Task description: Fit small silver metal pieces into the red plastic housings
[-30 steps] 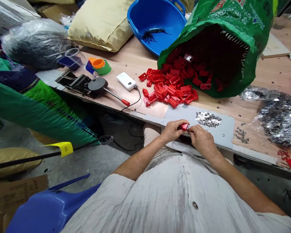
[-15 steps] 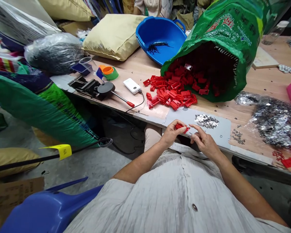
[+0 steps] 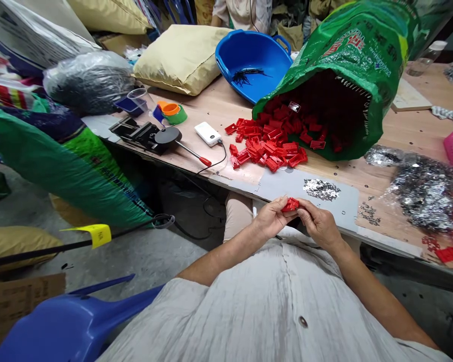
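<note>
My left hand (image 3: 274,217) is closed round a small red plastic part (image 3: 290,204), held just in front of the table's near edge. My right hand (image 3: 317,220) is closed too, its thumb and forefinger against the right end of that part. Whether a tiny metal piece sits between those fingertips is hidden. Just beyond my hands, a pile of small shiny metal pieces (image 3: 321,189) lies on a grey sheet (image 3: 283,186). Further back, a heap of similar red parts (image 3: 266,143) spills from the mouth of a green woven sack (image 3: 377,95).
A black hand-lever device (image 3: 147,136), a white power bank (image 3: 207,133) with a cable and a blue basin (image 3: 226,55) stand left and behind. To the right lies a clear bag of metal pieces (image 3: 426,191). A blue plastic chair (image 3: 60,322) is at lower left.
My right hand has moved left and its fingers have come onto the red part. My left hand has shifted slightly right and lower, turning the part.
</note>
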Available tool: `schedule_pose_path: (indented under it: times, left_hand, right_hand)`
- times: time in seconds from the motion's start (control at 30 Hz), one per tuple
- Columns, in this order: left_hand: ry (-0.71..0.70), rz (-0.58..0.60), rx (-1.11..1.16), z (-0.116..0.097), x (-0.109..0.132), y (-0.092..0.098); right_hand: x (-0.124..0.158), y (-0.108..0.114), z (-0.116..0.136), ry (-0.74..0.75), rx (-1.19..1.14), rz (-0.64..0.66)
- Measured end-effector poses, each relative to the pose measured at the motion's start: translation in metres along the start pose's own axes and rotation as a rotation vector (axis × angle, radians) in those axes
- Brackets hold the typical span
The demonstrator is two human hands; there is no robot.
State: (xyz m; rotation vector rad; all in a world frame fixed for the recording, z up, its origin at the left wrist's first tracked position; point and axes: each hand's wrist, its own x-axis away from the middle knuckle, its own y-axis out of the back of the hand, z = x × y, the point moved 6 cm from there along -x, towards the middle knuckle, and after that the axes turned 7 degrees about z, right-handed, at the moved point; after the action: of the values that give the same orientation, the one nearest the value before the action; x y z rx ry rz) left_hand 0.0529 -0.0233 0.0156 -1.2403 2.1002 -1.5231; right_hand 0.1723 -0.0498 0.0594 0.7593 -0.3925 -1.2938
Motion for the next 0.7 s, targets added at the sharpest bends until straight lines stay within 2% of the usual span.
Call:
schedule_pose_path:
  times: [0.07, 0.13, 0.27, 0.43, 0.53, 0.63, 0.7]
  left_hand:
    - [-0.007, 0.014, 0.023, 0.003, 0.000, 0.000]
    - [-0.008, 0.015, 0.040, 0.005, 0.000, 0.003]
    - [0.008, -0.006, 0.050, 0.008, -0.002, 0.013]
    - [0.059, -0.027, -0.033, 0.011, 0.003, 0.029]
    - [0.129, -0.128, -0.167, 0.017, 0.009, 0.049]
    - [0.176, -0.277, -0.329, 0.022, 0.014, 0.072]
    - [0.178, -0.332, -0.410, 0.022, 0.016, 0.081]
  right_hand:
    - [0.000, 0.001, -0.001, -0.001, -0.011, -0.052]
    - [0.000, -0.001, -0.004, -0.011, -0.041, -0.049]
    - [0.000, -0.008, -0.012, -0.049, -0.116, 0.059]
    - [-0.007, -0.009, -0.020, -0.111, -0.028, 0.115]
    - [-0.021, -0.007, -0.025, -0.133, 0.053, 0.087]
    - [-0.043, -0.007, -0.025, -0.086, 0.152, 0.055]
    - [-0.061, -0.011, -0.025, -0.067, 0.232, 0.046]
